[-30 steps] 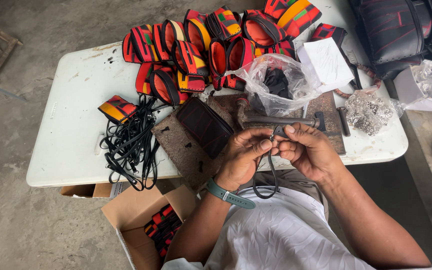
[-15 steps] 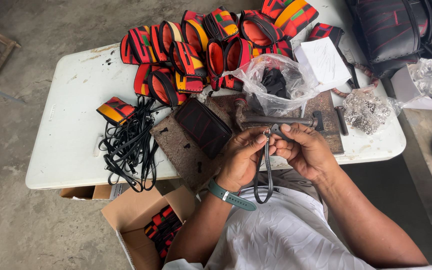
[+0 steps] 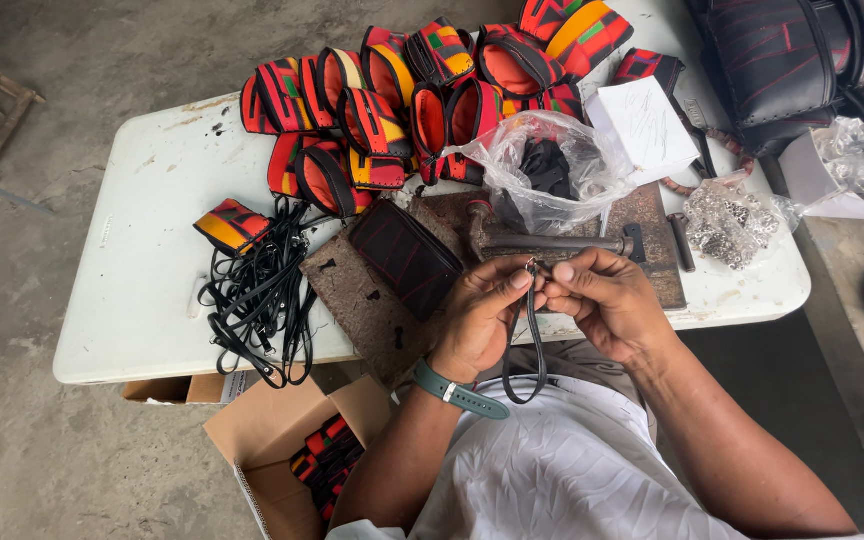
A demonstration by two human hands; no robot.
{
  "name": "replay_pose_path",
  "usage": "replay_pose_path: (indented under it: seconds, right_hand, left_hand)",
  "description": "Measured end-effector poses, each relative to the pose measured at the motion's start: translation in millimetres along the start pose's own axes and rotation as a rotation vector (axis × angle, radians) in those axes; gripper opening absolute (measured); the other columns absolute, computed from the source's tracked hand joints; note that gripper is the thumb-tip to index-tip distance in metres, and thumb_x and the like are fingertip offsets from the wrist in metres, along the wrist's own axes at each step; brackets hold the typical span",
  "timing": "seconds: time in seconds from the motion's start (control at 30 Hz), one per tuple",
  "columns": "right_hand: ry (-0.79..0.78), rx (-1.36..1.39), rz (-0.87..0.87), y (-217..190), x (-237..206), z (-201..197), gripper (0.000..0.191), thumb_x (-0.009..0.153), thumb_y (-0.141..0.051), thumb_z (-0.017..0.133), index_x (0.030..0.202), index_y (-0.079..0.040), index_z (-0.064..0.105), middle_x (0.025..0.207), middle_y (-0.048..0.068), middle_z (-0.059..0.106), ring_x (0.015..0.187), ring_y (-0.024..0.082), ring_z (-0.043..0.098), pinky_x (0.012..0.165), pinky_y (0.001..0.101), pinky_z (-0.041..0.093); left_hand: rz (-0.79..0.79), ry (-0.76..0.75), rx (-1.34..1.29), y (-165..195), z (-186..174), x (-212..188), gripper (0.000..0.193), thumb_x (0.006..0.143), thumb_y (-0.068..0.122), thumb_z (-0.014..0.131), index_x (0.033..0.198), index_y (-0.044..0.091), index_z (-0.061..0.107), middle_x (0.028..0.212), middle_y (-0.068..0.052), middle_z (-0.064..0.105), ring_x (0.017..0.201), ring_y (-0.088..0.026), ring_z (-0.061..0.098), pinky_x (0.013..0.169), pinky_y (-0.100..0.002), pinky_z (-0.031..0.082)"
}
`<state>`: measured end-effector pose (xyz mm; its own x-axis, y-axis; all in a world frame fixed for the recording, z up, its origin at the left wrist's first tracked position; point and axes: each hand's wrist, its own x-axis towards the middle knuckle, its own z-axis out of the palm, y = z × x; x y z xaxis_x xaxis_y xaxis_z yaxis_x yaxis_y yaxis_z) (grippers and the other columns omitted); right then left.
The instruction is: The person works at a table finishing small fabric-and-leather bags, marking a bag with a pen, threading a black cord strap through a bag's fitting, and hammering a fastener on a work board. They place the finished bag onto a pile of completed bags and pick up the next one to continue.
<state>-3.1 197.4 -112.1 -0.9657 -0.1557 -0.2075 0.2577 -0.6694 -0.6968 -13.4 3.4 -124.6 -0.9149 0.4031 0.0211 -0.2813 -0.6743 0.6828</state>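
At the surface's (image 3: 132,290) near edge, both hands' grips, left hand (image 3: 480,318) and right hand (image 3: 607,300), pinched a black strap (image 3: 536,340); a clear bag (image 3: 552,170) lay at twelve o'clock.

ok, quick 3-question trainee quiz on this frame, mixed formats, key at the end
1. True or false: both hands pinch the top of the thin black looped strap.
2. Where does the black rectangular pouch with red stitching lie?
A. in the cardboard box
B. on the brown worn board
C. inside the clear plastic bag
3. Fill in: the tangle of black cords lies on the white table just below a striped red, yellow and black ____.

Key:
1. True: left hand and right hand meet at its top end, and the loop hangs down.
2. B, on the brown worn board.
3. pouch.
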Motion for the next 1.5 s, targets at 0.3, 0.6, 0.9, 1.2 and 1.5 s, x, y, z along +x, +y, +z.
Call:
replay_pose_path:
  seconds: [0.3, 0.6, 0.9, 1.2, 1.5]
  right_hand:
    - [-0.308, -0.703, -0.489, -30, -31, 12, 0.008, 0.085, 0.004, 0.078, 0.085, 0.000, 0.071, 0.094, 0.013, 0.075, 0.086, 0.016, 0.071, 0.073, 0.0275, 0.058]
    - [-0.381, -0.605, -0.481, -16, -40, 25, 0.017, 0.086, 0.007, 0.073, 0.084, -0.003, 0.060, 0.097, 0.009, 0.068, 0.087, 0.011, 0.062, 0.074, 0.0261, 0.052]
    - [-0.409, -0.590, -0.296, -32, -37, 20, 0.012, 0.084, 0.010, 0.075, 0.085, 0.002, 0.067, 0.096, 0.011, 0.072, 0.089, 0.013, 0.067, 0.077, 0.0279, 0.055]
    - [-0.288, -0.771, -0.479, -9, -47, 24, 0.016, 0.087, 0.007, 0.077, 0.083, -0.002, 0.064, 0.091, 0.009, 0.070, 0.083, 0.011, 0.065, 0.074, 0.0252, 0.054]
    - [-0.317, -0.662, -0.571, -38, -57, 35, 0.013, 0.087, 0.010, 0.072, 0.097, 0.002, 0.069, 0.108, 0.013, 0.071, 0.099, 0.016, 0.070, 0.084, 0.0286, 0.059]
  left_hand:
    - [-0.083, -0.212, 0.310, 31, 3, -8, 0.027, 0.091, 0.002, 0.080, 0.116, 0.000, 0.072, 0.102, -0.010, 0.074, 0.091, -0.014, 0.070, 0.085, -0.029, 0.058]
    - [0.115, -0.337, 0.563, 42, 14, -20, 0.021, 0.090, 0.000, 0.082, 0.107, -0.001, 0.070, 0.103, -0.003, 0.071, 0.099, -0.010, 0.069, 0.088, -0.026, 0.059]
    - [0.094, -0.244, 0.498, 28, 12, -27, 0.023, 0.089, 0.000, 0.081, 0.110, -0.001, 0.071, 0.106, -0.003, 0.070, 0.099, -0.010, 0.068, 0.086, -0.027, 0.059]
    - [0.114, -0.235, 0.586, 32, 21, -41, 0.017, 0.096, -0.001, 0.079, 0.110, -0.001, 0.068, 0.105, -0.005, 0.070, 0.101, -0.010, 0.068, 0.089, -0.027, 0.060]
    - [0.274, -0.182, 0.470, 44, 39, -39, 0.026, 0.094, -0.005, 0.075, 0.117, -0.002, 0.064, 0.112, -0.009, 0.069, 0.106, -0.015, 0.071, 0.092, -0.030, 0.061]
